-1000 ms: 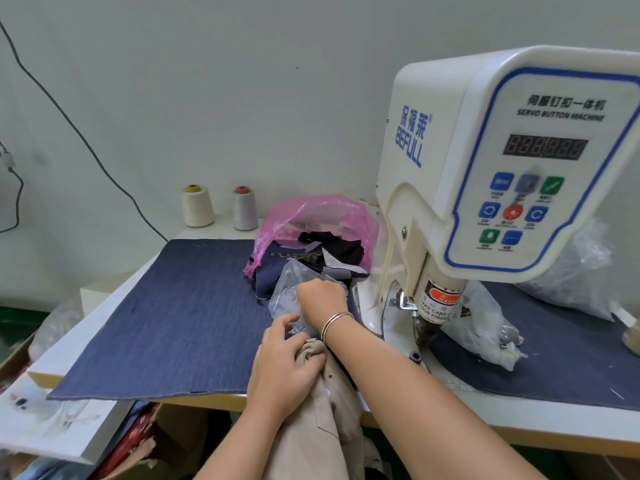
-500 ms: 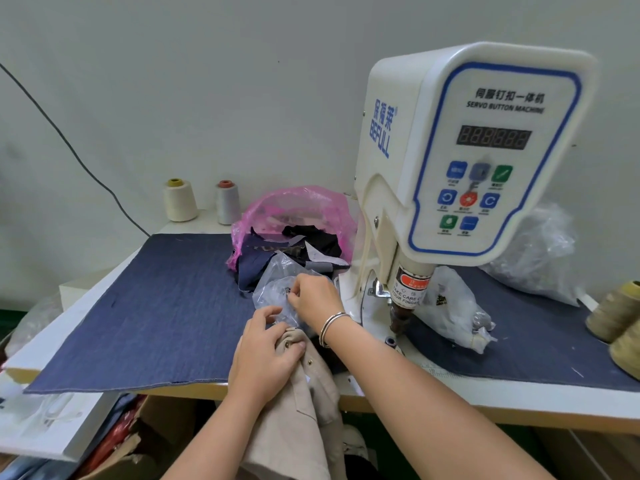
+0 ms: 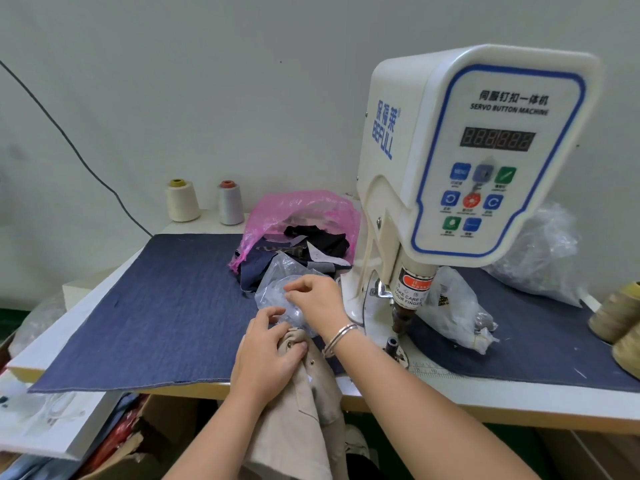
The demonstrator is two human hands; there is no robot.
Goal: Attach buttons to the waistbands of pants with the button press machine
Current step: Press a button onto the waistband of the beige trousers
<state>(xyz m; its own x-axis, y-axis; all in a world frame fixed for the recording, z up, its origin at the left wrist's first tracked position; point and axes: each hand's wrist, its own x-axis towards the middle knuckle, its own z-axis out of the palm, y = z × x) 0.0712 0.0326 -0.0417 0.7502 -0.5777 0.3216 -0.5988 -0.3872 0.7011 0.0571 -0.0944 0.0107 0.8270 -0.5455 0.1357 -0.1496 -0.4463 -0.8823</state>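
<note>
Two bare hands work at the table's front edge. Left hand (image 3: 268, 355) grips the bunched waistband of beige pants (image 3: 304, 403), thumb and fingers curled round the cloth; the pants hang off the edge. Right hand (image 3: 317, 301), fingertips pinched narrow, reaches into a crinkled clear plastic bag (image 3: 277, 289); its contents are unclear. Just right stands the white button press machine (image 3: 460, 174). Behind, a pink bag (image 3: 301, 209) holds dark fabric scraps. Blue denim cloth (image 3: 156, 306) covers the table, two thread cones (image 3: 204, 202) at the back.
</note>
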